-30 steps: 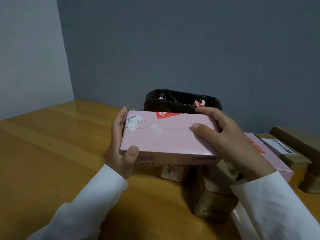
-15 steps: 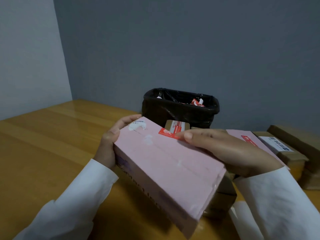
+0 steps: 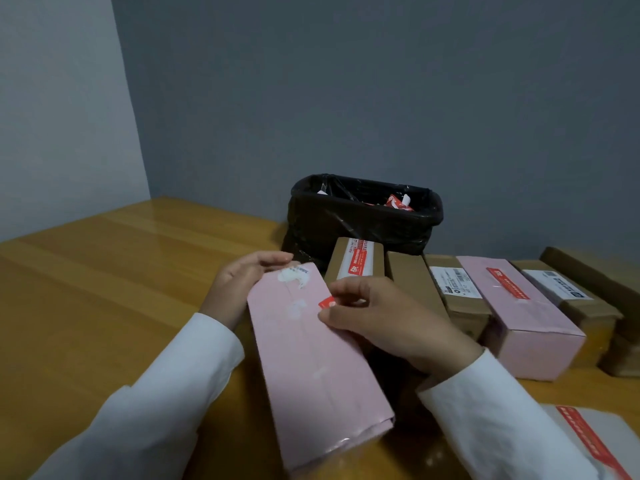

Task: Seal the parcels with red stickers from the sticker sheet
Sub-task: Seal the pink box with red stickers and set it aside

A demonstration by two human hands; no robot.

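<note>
the long pink parcel [image 3: 311,362] lay lengthwise on the wooden table [image 3: 104,289], its far end toward the black-lined bin [image 3: 363,216]. the left hand [image 3: 242,285] cupped that far left corner, fingers loosely curved along the edge beside a torn white label [image 3: 294,277]. the right hand [image 3: 384,317] rested on the parcel's right edge, thumb and forefinger curled and pinching a red sticker [image 3: 327,302] that sat at the box's upper right rim; only a small corner of the sticker showed past the fingertips

compared with half a second before, the parcel had come down from its tilted hold and turned so its length ran away from the person, and the row of boxes behind it had come into view: a brown parcel with a red-and-white strip [image 3: 356,261], plain brown cartons [image 3: 412,282], and a second pink parcel [image 3: 519,313] bearing its own red sticker

whether the pinched sticker was already pressed flat could not be told. the sticker sheet [image 3: 599,441] at the lower right was cut off by the frame edge, and print on the labels was too blurred to read
</note>
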